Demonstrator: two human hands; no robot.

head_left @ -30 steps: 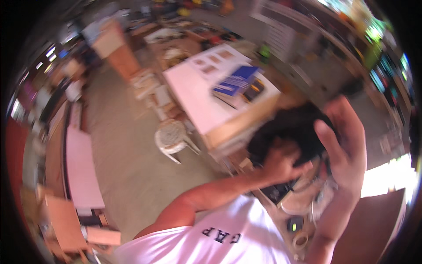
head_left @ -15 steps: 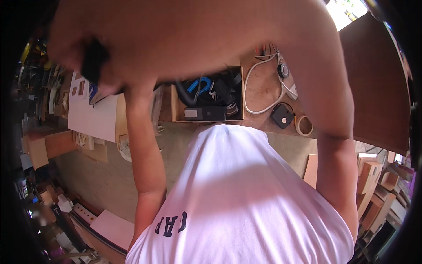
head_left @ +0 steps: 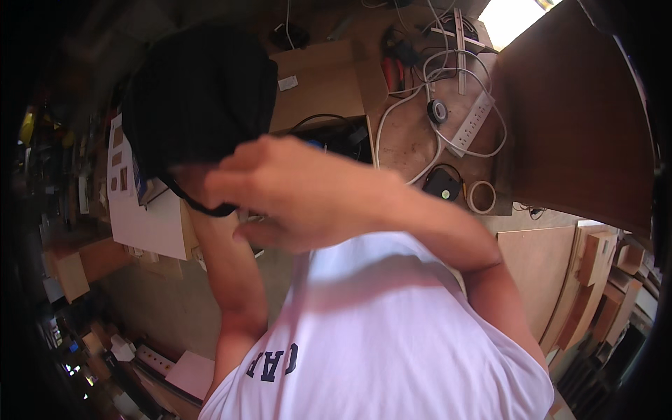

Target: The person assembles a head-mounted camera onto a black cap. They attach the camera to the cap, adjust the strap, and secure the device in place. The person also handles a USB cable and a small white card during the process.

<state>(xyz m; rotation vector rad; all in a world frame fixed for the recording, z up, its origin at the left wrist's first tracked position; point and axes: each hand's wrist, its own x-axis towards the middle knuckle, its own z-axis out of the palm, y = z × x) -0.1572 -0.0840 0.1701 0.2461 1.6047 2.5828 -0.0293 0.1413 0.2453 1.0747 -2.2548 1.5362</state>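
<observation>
A black cap (head_left: 203, 105) fills the upper left, its dome upward and a thin curved strap along its lower edge. My left hand (head_left: 194, 183) is at that lower edge, closed on the cap, with most of its fingers hidden. In front of the cap crosses my right hand (head_left: 287, 192), blurred by motion. Its fingers are bent beside the strap and the thumb stands apart below, with nothing visible between them.
An open cardboard box (head_left: 318, 77) with dark cables stands on the bench. To its right lie a white power strip (head_left: 472, 124), looped white cords, a small black box (head_left: 442, 183) and a tape roll (head_left: 482, 197). A brown panel (head_left: 574, 119) stands at the right; wood pieces (head_left: 595, 259) lean below.
The cap has come down into full view in my left hand. My right arm has lowered from across the top to the middle, uncovering the box and the power strip.
</observation>
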